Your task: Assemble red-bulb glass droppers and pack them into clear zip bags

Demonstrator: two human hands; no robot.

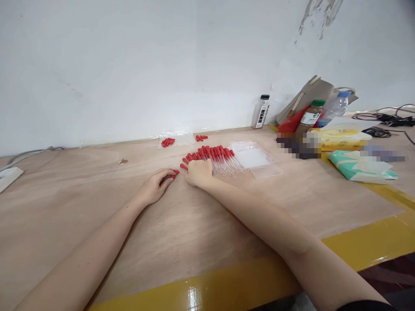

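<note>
Yellow-edged wooden tabletop. My left grip pinches a red rubber bulb; right grip, on red-capped clear droppers, unreadable. Lining up, I judge; steadiness needed.

Wooden table, red-capped droppers, clear bags, loose red caps, tissue pack, bottles

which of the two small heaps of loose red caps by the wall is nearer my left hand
The bigger heap, further left, beyond the left hand; the smaller heap lies beyond the right hand.
</note>
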